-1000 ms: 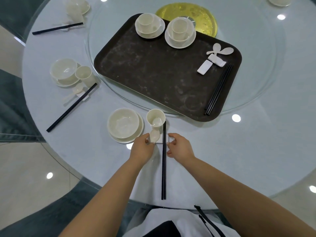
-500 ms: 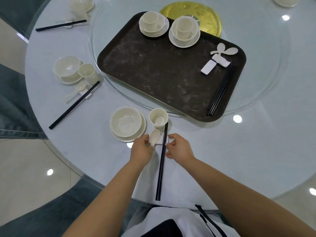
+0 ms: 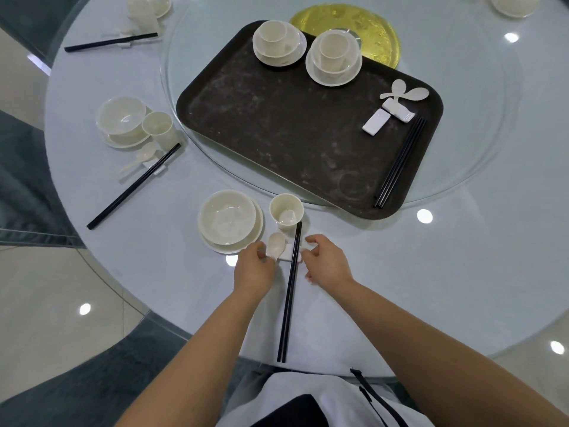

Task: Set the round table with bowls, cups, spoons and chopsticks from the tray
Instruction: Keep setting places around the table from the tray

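In front of me a place setting lies on the round table point(image 3: 400, 272): a cream bowl on a saucer point(image 3: 226, 218), a cup point(image 3: 286, 211), a white spoon point(image 3: 275, 243) and black chopsticks point(image 3: 288, 303) across a small white rest point(image 3: 288, 257). My left hand point(image 3: 254, 269) pinches the spoon's handle at the rest's left end. My right hand point(image 3: 326, 263) hovers at the rest's right end, fingers loosely curled and holding nothing. The dark tray point(image 3: 277, 118) holds two bowl-and-cup stacks point(image 3: 278, 41) point(image 3: 334, 57), two spoons point(image 3: 403, 92), two rests point(image 3: 375, 121) and chopsticks point(image 3: 400, 164).
The tray sits on a glass turntable point(image 3: 477, 118) over a gold centre disc point(image 3: 375, 29). Laid settings stand at the left point(image 3: 123, 121), far left point(image 3: 147, 10) and far right point(image 3: 511, 4). The table's near edge runs just in front of my body.
The chopsticks' near ends have swung a little to the left. My right hand's fingers have lifted off the rest and spread slightly; my left hand stays at the spoon.
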Tool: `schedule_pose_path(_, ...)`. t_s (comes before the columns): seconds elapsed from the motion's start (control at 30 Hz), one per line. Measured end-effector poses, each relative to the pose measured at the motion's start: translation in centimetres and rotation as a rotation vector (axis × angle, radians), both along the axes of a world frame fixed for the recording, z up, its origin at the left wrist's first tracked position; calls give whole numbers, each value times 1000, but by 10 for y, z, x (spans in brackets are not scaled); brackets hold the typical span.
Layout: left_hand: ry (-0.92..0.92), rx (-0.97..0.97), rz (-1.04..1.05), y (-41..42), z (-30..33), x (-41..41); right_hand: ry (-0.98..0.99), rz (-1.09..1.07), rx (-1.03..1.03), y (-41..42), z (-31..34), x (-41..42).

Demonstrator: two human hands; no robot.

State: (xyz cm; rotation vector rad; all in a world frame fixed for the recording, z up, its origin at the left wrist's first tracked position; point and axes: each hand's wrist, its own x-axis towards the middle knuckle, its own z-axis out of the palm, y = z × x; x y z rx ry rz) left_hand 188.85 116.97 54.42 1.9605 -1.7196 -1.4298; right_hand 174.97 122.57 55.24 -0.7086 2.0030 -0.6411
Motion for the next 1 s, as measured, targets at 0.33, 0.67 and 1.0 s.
schedule_pose_path(0.33,19,48,49,-3,2,10,29,-58,-151,-55,24,-10)
schedule_pose_path(0.67,-8,-138,47,-17,31,19,56,-80,-201,-64,25,-10)
schedule_pose_path(1.0,111,-246,24,-45,56,-5,844,554,31,-25,6,-85)
